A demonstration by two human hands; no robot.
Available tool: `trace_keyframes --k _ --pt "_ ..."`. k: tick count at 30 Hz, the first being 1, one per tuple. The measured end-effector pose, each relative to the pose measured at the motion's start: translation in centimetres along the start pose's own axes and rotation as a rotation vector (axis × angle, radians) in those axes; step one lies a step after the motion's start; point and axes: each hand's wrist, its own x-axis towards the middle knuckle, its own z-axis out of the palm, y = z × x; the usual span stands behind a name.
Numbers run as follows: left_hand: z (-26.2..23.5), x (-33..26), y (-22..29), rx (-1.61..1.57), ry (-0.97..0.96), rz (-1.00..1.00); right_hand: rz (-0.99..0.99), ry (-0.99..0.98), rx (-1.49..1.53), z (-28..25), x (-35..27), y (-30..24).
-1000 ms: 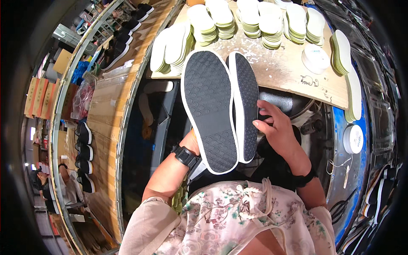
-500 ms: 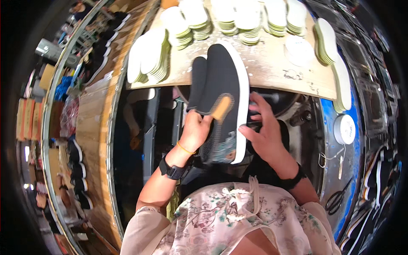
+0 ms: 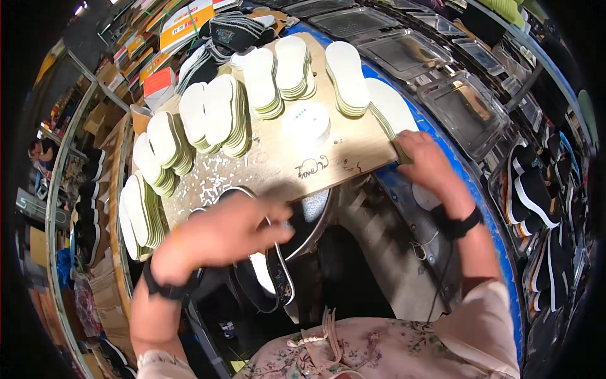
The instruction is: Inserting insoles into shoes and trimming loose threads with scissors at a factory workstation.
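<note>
The pair of black slip-on shoes (image 3: pixel 255 290) with white edging lies in front of me, against the near edge of the wooden board, toes partly hidden. My left hand (image 3: pixel 230 230) passes over the shoes, smeared by motion, so its grip is unclear. A pale insole strip shows in the shoe opening below it. At the board's right corner, my right hand (image 3: pixel 429 161) has curled fingers at the near end of a stack of white insoles (image 3: pixel 389 104). The fingertips touch the top of that stack.
Several stacks of white insoles (image 3: pixel 218 117) line the wooden board (image 3: pixel 252 167). A round white object (image 3: pixel 306 123) sits among them. Clear plastic trays (image 3: pixel 464 110) lie beyond the blue edge (image 3: pixel 410 95). More black shoes (image 3: pixel 533 189) stand on the right, and boxes (image 3: pixel 183 25) at the back left.
The view has turned to the right. The shoes, held up by my left hand before, now sit lower against the board edge. My right hand has moved from beside the shoe to the insole stack.
</note>
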Motion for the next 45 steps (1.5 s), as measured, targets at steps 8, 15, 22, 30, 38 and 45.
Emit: trace_keyframes --k 8,15,22,30,38,45 --pt "-1.8 25.4 -0.8 0.483 0.481 0.113 -0.06 -0.378 -0.043 0.8 2.4 5.9" --pt "-4.2 30.5 -2.1 0.602 0.322 -0.053 -0.195 -0.276 -0.052 1.9 2.3 8.7" --pt "-3.2 26.8 -3.6 0.579 0.46 0.052 -0.172 -0.233 0.007 1.8 0.5 8.3" --pt "-7.4 9.1 -1.5 0.206 1.138 0.179 0.058 0.439 -0.234 -3.5 -2.7 4.4" --pt "-1.0 -20.1 -5.5 -0.592 1.428 -0.315 0.339 0.743 0.776 -12.8 -8.3 -0.9" --pt "7.0 -32.4 -3.1 -0.599 1.472 -0.545 0.439 0.333 1.148 -12.6 -9.5 -7.7"
